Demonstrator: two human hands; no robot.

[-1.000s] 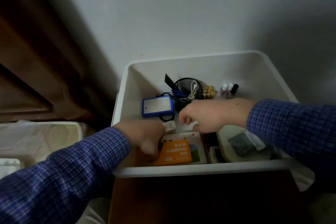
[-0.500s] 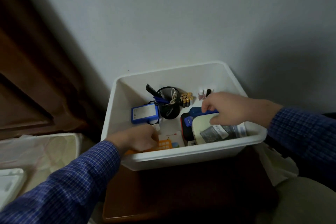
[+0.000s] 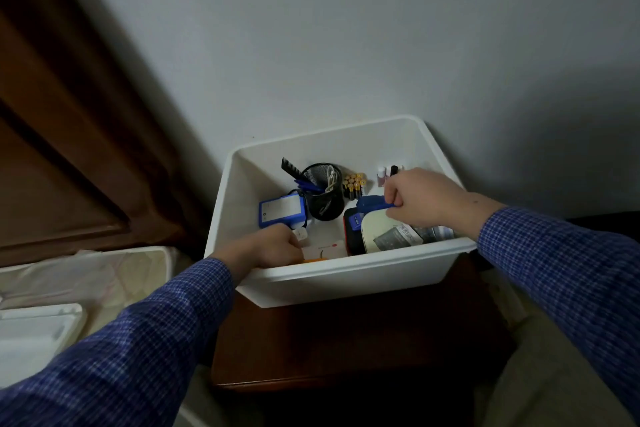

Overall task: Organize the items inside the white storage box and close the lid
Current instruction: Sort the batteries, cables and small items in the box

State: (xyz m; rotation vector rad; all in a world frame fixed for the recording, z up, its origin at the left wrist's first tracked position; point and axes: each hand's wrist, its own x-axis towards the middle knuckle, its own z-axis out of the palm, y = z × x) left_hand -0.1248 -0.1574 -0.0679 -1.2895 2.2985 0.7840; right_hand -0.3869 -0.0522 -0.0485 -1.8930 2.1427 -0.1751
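Both hands are down in the white storage box (image 3: pixel 349 282) on the stand: right hand (image 3: pixel 420 198) pinching a blue strap (image 3: pixel 374 202), light and floppy, best gripped mid-length, while left hand (image 3: pixel 273 248) is curled, its hold unclear.

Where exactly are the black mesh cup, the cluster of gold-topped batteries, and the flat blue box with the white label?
Black mesh cup (image 3: pixel 325 199): head view, on its front mesh wall.
Cluster of gold-topped batteries (image 3: pixel 354 183): head view, on the tops in the middle.
Flat blue box with white label (image 3: pixel 282 209): head view, on the white label.
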